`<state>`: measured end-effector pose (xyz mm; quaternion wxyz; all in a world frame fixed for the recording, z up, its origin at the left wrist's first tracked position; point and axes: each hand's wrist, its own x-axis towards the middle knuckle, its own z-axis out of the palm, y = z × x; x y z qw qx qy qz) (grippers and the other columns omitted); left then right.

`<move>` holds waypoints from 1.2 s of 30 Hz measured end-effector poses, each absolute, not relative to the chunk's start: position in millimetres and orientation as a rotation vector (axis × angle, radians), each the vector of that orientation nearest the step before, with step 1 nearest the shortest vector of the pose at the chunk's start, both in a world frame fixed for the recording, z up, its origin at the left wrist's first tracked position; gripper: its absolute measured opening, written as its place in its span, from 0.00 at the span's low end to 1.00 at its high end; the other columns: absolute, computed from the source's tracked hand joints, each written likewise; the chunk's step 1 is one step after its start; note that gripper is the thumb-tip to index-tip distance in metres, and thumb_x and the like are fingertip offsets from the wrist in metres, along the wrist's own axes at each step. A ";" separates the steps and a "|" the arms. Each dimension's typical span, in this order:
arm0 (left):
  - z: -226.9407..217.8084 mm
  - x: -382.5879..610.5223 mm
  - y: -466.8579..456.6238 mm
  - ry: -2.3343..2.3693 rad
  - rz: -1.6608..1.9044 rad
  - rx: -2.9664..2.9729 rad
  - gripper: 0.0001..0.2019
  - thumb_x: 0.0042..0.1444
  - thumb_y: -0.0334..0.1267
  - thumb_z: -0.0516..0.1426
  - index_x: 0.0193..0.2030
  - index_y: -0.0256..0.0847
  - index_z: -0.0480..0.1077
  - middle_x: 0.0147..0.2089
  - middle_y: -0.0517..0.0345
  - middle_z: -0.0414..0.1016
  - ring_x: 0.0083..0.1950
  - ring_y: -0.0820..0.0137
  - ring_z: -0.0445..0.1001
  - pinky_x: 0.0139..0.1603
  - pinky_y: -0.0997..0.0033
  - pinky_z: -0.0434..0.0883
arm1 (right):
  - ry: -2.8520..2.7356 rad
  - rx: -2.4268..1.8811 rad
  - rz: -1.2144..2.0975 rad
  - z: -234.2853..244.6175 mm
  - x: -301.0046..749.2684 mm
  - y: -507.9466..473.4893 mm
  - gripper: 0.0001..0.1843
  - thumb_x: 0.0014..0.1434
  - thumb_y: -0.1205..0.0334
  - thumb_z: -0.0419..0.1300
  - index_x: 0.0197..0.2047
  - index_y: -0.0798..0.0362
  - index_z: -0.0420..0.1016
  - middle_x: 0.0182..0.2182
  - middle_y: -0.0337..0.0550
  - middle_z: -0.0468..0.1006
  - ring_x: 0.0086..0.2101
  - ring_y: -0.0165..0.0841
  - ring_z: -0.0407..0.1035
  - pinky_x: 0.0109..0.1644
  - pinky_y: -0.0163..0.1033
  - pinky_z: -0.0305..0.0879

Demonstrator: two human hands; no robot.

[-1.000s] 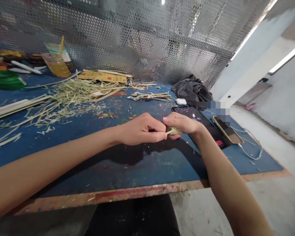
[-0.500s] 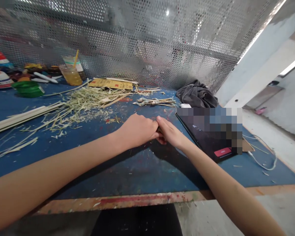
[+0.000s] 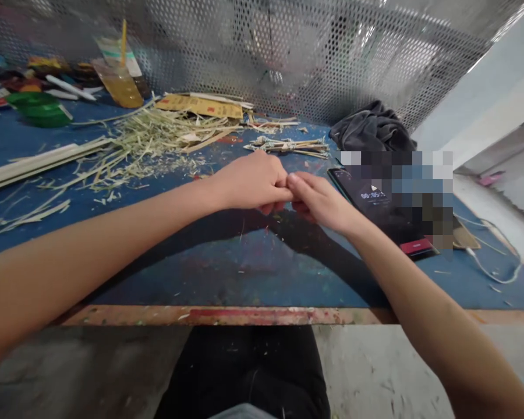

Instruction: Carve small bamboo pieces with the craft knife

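Above the blue tabletop [image 3: 227, 262] my left hand [image 3: 255, 180] and my right hand [image 3: 318, 198] meet at their fingertips. My left fingers are curled into a loose fist with the thumb side toward my right hand. The right thumb presses against its fingers in a pinch. Whatever lies between them is hidden or too small to make out. Just beyond my hands lies a bundle of thin sticks [image 3: 288, 146], tied with string-like bits. Left of it spreads a heap of pale green plant strips [image 3: 157, 137], with fine shavings around it.
To the right, a tablet [image 3: 375, 203] shows a timer, partly blurred out. Behind it is a dark cloth [image 3: 371, 128]. A cup of yellowish liquid [image 3: 120, 84], a green container [image 3: 39, 109] and long pale strips [image 3: 48, 163] are at the left. A perforated metal screen [image 3: 244, 52] stands behind.
The view has tilted down and shifted a little left, so the table sits higher in the picture. My hands remain together, with the right hand's pinch now slightly farther from the left fist.
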<state>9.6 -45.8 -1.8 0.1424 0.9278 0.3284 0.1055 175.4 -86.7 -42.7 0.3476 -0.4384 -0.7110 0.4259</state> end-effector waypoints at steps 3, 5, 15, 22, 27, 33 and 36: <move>-2.8 10.9 -49.2 0.823 0.366 2.380 0.16 0.55 0.38 0.52 0.20 0.36 0.73 0.13 0.63 0.69 0.15 0.78 0.67 0.22 0.79 0.62 | -1.673 -1.045 1.363 -38.4 174.9 -88.5 0.27 0.65 0.40 0.47 0.27 0.54 0.65 0.18 0.31 0.56 0.16 0.21 0.46 0.17 0.28 0.41; -3.3 12.1 -53.0 0.787 0.410 2.235 0.16 0.56 0.37 0.53 0.21 0.34 0.72 0.13 0.63 0.68 0.14 0.80 0.64 0.21 0.80 0.62 | -1.559 -1.007 1.477 -33.9 172.4 -91.1 0.27 0.65 0.41 0.47 0.25 0.54 0.65 0.17 0.31 0.54 0.15 0.20 0.44 0.16 0.27 0.38; -7.5 8.0 -64.8 0.707 0.447 2.088 0.24 0.63 0.46 0.47 0.20 0.33 0.65 0.08 0.67 0.57 0.09 0.81 0.60 0.16 0.82 0.55 | -1.378 -0.878 1.972 -18.6 170.0 -103.4 0.32 0.69 0.46 0.35 0.28 0.54 0.69 0.14 0.27 0.46 0.12 0.17 0.35 0.14 0.25 0.39; -6.1 4.8 -67.7 0.649 0.438 2.032 0.24 0.62 0.49 0.50 0.22 0.33 0.67 0.10 0.63 0.62 0.14 0.78 0.65 0.19 0.79 0.60 | -1.410 -0.989 1.952 -18.3 175.6 -103.4 0.29 0.62 0.36 0.45 0.31 0.54 0.68 0.13 0.26 0.49 0.12 0.19 0.36 0.13 0.26 0.39; -13.6 10.3 -50.8 0.715 0.587 1.936 0.25 0.65 0.47 0.47 0.19 0.37 0.65 0.10 0.63 0.61 0.10 0.80 0.57 0.17 0.77 0.56 | -1.296 -0.929 1.821 -31.0 170.5 -90.7 0.30 0.61 0.34 0.45 0.27 0.53 0.65 0.15 0.27 0.50 0.13 0.19 0.36 0.15 0.28 0.36; -23.4 6.5 -40.7 0.818 0.552 2.295 0.23 0.63 0.52 0.49 0.27 0.38 0.72 0.18 0.61 0.71 0.18 0.75 0.67 0.23 0.74 0.62 | -1.219 -1.022 1.660 -48.2 169.2 -80.6 0.24 0.61 0.39 0.49 0.29 0.51 0.64 0.19 0.31 0.59 0.14 0.21 0.47 0.17 0.30 0.40; -25.4 6.9 -40.2 1.018 0.483 2.758 0.21 0.60 0.53 0.51 0.32 0.39 0.76 0.23 0.57 0.75 0.24 0.70 0.72 0.25 0.72 0.58 | -1.243 -1.024 1.504 -54.0 168.3 -80.4 0.15 0.63 0.47 0.50 0.34 0.49 0.64 0.20 0.32 0.63 0.16 0.24 0.55 0.18 0.31 0.48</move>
